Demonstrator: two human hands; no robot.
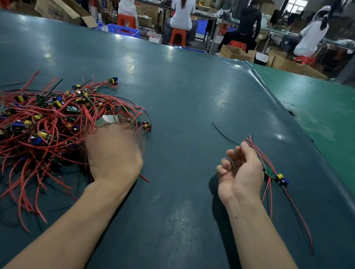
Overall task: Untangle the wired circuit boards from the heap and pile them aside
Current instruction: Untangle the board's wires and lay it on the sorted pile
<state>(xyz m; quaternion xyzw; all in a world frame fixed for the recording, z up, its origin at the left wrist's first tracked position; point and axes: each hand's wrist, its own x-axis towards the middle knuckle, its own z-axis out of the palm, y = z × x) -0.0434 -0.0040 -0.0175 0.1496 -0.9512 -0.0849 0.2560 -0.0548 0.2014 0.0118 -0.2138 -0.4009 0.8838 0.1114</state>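
Note:
A tangled heap [44, 126] of small green circuit boards with red and black wires lies on the left of the dark teal table [188, 95]. My left hand [113, 153] rests palm down on the heap's right edge, fingers dug into the wires; what it grips is hidden. To the right, one separated wired board [276, 175] with a yellow capacitor and a blue part lies on the table. My right hand [241, 167] sits just left of that board, fingers loosely curled and apart, its back touching the board's red wires.
The table's raised rim [306, 142] runs diagonally on the right, with a green surface [343, 115] beyond it. A loose black wire [224, 134] lies near my right hand. Seated workers, red stools, cardboard boxes and blue crates fill the background.

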